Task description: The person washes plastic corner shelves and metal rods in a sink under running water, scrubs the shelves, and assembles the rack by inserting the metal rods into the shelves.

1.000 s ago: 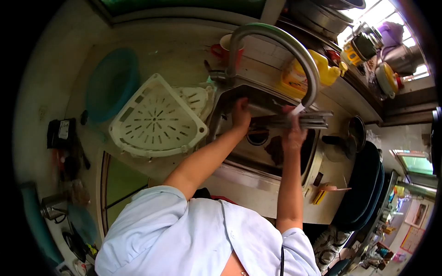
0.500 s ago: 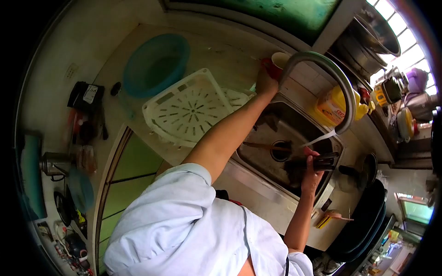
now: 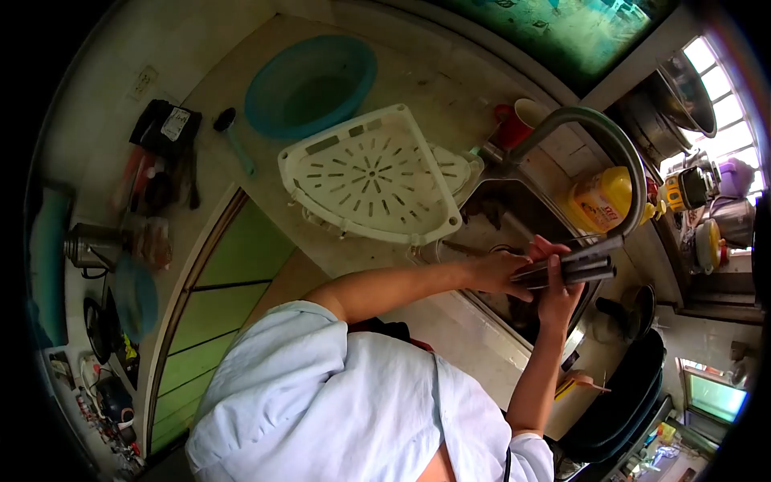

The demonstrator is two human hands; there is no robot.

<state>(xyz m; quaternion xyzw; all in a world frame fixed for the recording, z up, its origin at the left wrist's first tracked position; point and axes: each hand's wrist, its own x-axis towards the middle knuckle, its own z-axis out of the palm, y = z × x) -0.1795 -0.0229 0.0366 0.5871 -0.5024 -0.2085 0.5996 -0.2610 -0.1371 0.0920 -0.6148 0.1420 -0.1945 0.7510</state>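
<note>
Above the steel sink [image 3: 482, 197], my right hand [image 3: 558, 299] grips a bundle of long, dark-handled utensils [image 3: 593, 271]. Their handle ends point to the right; I cannot make out their exact kind. My left hand [image 3: 499, 271] is closed around the other end of the bundle, close against the right hand. The curved tap [image 3: 590, 116] arches over, with its mouth just above the utensils. Behind the tap's base stands a red mug [image 3: 514, 127] with a pale inside, upright and apart from both hands.
A white slotted corner rack [image 3: 369, 173] lies on the counter left of the sink, with a blue basin [image 3: 309, 88] behind it. A yellow bottle [image 3: 602, 199] stands beyond the sink. A dark pan [image 3: 638, 312] lies to the right; a green ladle [image 3: 238, 145] is far left.
My left hand has let go of the red mug behind the tap and come down to the utensils. My right hand has lifted the bundle slightly. The view has shifted.
</note>
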